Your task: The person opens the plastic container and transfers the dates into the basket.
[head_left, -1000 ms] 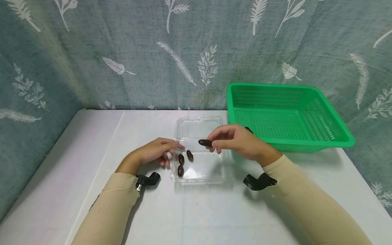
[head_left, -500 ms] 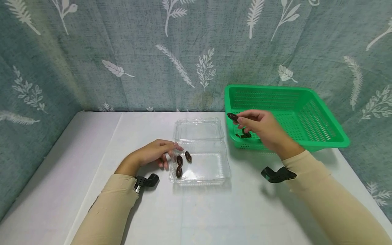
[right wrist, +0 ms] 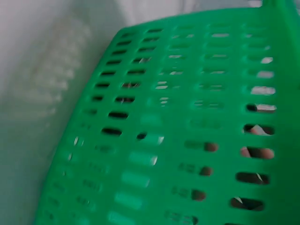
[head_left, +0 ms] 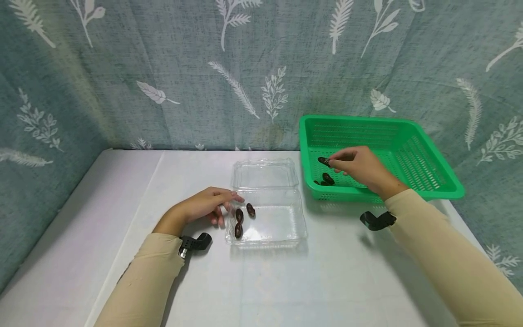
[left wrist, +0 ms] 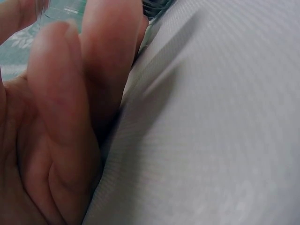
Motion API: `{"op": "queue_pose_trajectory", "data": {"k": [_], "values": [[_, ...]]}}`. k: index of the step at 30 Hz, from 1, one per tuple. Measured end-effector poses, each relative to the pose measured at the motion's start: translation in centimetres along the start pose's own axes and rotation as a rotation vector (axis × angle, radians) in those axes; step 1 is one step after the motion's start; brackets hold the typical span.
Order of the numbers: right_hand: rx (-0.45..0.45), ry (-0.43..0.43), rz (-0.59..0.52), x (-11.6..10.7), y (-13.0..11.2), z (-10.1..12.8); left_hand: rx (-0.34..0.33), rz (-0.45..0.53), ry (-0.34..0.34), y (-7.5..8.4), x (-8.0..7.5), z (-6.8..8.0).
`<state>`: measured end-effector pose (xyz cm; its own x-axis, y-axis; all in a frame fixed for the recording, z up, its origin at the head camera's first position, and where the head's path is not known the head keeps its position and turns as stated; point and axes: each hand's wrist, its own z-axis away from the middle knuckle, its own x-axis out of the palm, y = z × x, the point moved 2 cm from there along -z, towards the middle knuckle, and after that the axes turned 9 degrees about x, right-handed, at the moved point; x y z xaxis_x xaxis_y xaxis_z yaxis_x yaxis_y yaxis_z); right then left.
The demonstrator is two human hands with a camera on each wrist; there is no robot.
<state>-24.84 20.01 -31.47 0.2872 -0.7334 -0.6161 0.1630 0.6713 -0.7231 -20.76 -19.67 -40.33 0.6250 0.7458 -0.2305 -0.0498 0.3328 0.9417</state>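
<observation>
Across a white table (head_left: 261, 284): left hand (head_left: 208, 204) at a clear container (head_left: 282, 222), right hand (head_left: 361, 167) in a green basket (head_left: 363, 120)

Farthest left, the left hand, in a beige sleeve (head_left: 139, 281), stretches its index finger across the container's left edge; its other fingers are loosely bent and grip nothing. Inside the container, two dark brown oval pieces (head_left: 239, 216) lie end to end along the left side, with a third piece (head_left: 250, 210) just to their right. The container's see-through lid (head_left: 265, 174) lies folded back on the far side. Farther right stands the slotted basket, with a few more dark pieces (head_left: 328, 178) near its front left corner. Just beyond these, the right hand pinches one dark piece (head_left: 323, 161) between thumb and fingers, one end pointing left. In the right wrist view, bits of the fingers show through the slots of the basket's wall.
</observation>
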Motion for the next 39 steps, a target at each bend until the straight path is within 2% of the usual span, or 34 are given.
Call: {"op": "queue_pose_trajectory", "data": {"k": [5, 11, 26, 31, 39], "values": [[0.017, -0.039, 0.110, 0.2, 0.1, -0.9, 0.009, 0.013, -0.002, -0.1, 0.0, 0.1], [0.011, -0.045, 0.227, 0.3, 0.3, -1.7, 0.002, 0.014, -0.003, 0.1, 0.0, 0.0], [0.027, -0.097, 0.293, 1.0, 0.5, -2.3, -0.011, 0.001, 0.010, -0.1, 0.0, 0.0], [-0.014, -0.043, 0.267, 0.8, 0.5, -2.0, -0.015, 0.002, 0.005, -0.2, 0.0, 0.0], [-0.165, 0.157, 0.259, 1.1, -1.4, -0.6, -0.017, -0.002, 0.009, 0.0, -0.1, 0.0]]}}
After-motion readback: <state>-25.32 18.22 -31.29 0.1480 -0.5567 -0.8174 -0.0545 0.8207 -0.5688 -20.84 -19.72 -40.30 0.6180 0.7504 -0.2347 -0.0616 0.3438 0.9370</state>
